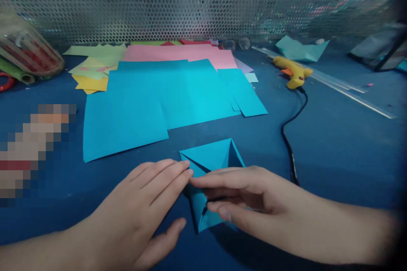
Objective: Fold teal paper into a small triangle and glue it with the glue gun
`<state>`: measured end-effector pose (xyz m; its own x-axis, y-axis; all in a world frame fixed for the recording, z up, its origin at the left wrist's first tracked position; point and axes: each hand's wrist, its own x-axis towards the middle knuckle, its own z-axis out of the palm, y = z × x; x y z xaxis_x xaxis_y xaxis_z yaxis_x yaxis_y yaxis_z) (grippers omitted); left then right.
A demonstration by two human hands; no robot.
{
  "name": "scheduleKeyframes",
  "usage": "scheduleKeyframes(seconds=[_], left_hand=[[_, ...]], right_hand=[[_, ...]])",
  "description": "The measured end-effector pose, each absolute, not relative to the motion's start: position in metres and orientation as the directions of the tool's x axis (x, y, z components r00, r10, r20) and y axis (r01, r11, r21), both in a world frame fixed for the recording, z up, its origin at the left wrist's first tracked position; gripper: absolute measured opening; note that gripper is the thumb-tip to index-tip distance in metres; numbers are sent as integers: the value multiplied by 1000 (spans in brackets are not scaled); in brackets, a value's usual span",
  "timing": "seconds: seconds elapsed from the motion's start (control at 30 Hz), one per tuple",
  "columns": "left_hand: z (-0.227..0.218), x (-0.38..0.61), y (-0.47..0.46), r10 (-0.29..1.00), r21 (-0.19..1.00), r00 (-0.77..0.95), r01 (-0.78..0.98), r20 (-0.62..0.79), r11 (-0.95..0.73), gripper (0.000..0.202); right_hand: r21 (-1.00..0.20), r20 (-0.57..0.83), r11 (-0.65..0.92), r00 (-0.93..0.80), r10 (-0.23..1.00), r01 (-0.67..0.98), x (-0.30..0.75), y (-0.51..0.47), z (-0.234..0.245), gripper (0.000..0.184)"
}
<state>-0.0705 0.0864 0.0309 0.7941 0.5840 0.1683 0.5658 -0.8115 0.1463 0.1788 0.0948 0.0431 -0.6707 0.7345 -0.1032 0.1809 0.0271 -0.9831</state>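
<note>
A folded piece of blue paper [208,152] with creased triangular flaps and a raised right edge lies on the table before me. My left hand [152,194] rests flat at its left side, fingers straight and fingertips on the paper's left edge, thumb apart. From the right, my right hand [248,203] reaches over the same piece. Its index finger is stretched out and meets the left fingertips at that edge. The right thumb stands apart from the index finger, below it; the other fingers are partly hidden. A small dark spot near those fingers is unclear.
Blue sheets [178,93] overlap behind the folded piece, with pink paper [181,53] and yellow scraps [92,82] beyond. A yellow glue gun [291,70] trails a black cord [286,135] toward my right arm. Clear sticks [359,95], a jar [32,48] and a blurred-out area [34,148] flank them.
</note>
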Motion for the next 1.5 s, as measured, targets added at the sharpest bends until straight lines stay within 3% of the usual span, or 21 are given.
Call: scheduleKeyframes(seconds=[0.17,0.27,0.5,0.6,0.73,0.83,0.93,1.07,1.17,1.3,1.5], left_hand=[[29,-72,88,571,123,811,558,128,-821,60],[29,-71,90,573,103,814,565,94,-819,68],[30,-72,89,603,161,792,586,93,-794,64],[29,-73,88,631,196,767,605,119,-772,59],[30,-71,89,631,207,763,600,141,-773,50],[30,-70,89,667,217,732,635,139,-741,43],[29,-70,88,710,232,693,676,122,-700,46],[28,-73,89,705,227,700,673,109,-704,66],[29,-71,87,723,251,680,684,123,-686,60],[29,-65,84,766,321,619,700,172,-638,37],[32,-66,86,800,424,574,690,173,-587,33]], right_hand=[[-989,-64,46,-676,734,143,185,94,53,45],[-962,11,187,-657,754,198,186,97,56,37],[-839,162,454,-661,733,298,186,102,59,28],[-724,272,623,-707,652,296,191,105,65,29],[-456,406,799,-707,579,392,198,115,63,25],[-412,416,736,-608,676,537,200,126,51,21],[-458,311,660,-588,747,596,201,134,38,25],[-384,235,689,-656,717,615,199,134,31,46],[-355,237,698,-662,711,622,196,130,33,43],[-443,240,640,-604,760,628,195,126,38,32],[-599,234,541,-516,824,591,198,127,40,16]])
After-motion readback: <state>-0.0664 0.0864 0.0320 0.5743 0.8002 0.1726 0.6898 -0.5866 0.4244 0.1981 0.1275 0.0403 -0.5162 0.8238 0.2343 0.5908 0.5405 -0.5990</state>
